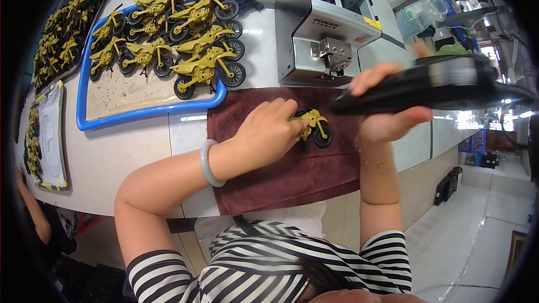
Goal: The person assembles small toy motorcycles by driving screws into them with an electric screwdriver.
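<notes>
On a dark red cloth (281, 182) lies a small yellow toy motorcycle (313, 118) with a black wheel. My left hand (268, 126) is closed around its left end and hides that part. Gripped in my right hand (387, 126) is a black electric screwdriver (415, 85), its cord running off to the right. The tool is held nearly level, its narrow end pointing left toward the toy and apart from it. Motion blurs the tool and some of the fingers.
Behind the cloth stands a grey metal screw feeder (302, 28). A blue-rimmed tray (83, 101) at the left holds several yellow toy motorcycles (147, 55). Farther left, a dark tray is piled with more of them (59, 45). Another person's arm (33, 213) shows at the far left.
</notes>
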The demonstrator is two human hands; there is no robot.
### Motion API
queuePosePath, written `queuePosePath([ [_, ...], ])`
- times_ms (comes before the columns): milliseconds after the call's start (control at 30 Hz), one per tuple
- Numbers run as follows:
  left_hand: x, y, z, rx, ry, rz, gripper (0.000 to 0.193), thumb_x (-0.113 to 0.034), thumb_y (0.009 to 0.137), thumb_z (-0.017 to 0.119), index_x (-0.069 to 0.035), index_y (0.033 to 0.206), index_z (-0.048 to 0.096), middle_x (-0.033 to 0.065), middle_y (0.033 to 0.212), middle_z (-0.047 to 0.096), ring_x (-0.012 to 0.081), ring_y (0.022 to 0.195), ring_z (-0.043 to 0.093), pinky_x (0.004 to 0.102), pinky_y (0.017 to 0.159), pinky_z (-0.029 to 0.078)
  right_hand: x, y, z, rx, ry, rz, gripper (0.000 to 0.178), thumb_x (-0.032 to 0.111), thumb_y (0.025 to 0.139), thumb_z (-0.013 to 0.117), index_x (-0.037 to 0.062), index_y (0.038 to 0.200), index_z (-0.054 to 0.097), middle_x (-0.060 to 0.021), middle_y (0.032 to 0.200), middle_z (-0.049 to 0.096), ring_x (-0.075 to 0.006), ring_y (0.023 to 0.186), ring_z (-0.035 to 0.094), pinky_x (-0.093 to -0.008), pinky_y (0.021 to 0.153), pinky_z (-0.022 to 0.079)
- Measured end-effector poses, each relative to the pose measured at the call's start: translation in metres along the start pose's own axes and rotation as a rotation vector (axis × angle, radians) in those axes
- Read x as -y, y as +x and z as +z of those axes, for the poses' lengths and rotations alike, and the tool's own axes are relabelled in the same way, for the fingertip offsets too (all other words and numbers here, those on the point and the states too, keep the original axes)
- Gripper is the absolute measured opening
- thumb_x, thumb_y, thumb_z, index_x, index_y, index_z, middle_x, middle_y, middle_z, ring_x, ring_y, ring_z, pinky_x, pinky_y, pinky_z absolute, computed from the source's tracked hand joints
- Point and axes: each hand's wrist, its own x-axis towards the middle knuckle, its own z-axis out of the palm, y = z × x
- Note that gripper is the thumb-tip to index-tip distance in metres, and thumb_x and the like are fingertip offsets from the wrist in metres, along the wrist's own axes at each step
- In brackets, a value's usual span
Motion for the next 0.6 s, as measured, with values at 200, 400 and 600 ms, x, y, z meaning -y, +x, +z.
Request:
queuePosePath([
  [200, -0.001, 0.003, 0.0, 0.007, -0.008, 0.015, 0.031, -0.011, 0.063, 0.071, -0.008, 0.093, 0.065, 0.006, 0.081, 0.048, 0.0218, 0.074, 0.049, 0.0325, 0.062, 0.041, -0.015, 0.066, -0.009, -0.029, 0.004, -0.315, 0.069, 0.063, 0.084, 0.032, 0.0029, 0.118, 0.031, -0.0122, 0.067, 0.053, -0.0172, 0.051, 0.055, -0.0265, 0.05, 0.048],
  [400, -0.002, 0.004, -0.001, -0.01, -0.034, 0.024, 0.03, -0.01, 0.063, 0.071, -0.008, 0.092, 0.065, 0.0059, 0.08, 0.048, 0.0217, 0.074, 0.049, 0.0326, 0.062, 0.041, -0.024, 0.061, -0.014, 0.0, -0.026, -0.229, 0.06, 0.062, 0.084, 0.033, 0.0038, 0.095, 0.037, -0.0116, 0.066, 0.053, -0.0172, 0.05, 0.056, -0.0242, 0.047, 0.047],
  [600, -0.001, 0.004, 0.002, -0.024, -0.027, 0.024, 0.03, -0.01, 0.063, 0.07, -0.008, 0.092, 0.065, 0.0058, 0.08, 0.047, 0.0217, 0.074, 0.049, 0.0328, 0.062, 0.041, 0.009, 0.003, -0.023, 0.001, 0.17, 0.046, 0.098, 0.074, 0.07, 0.043, 0.007, 0.134, 0.01, -0.0087, 0.068, 0.051, -0.0166, 0.053, 0.052, -0.0291, 0.052, 0.047],
])
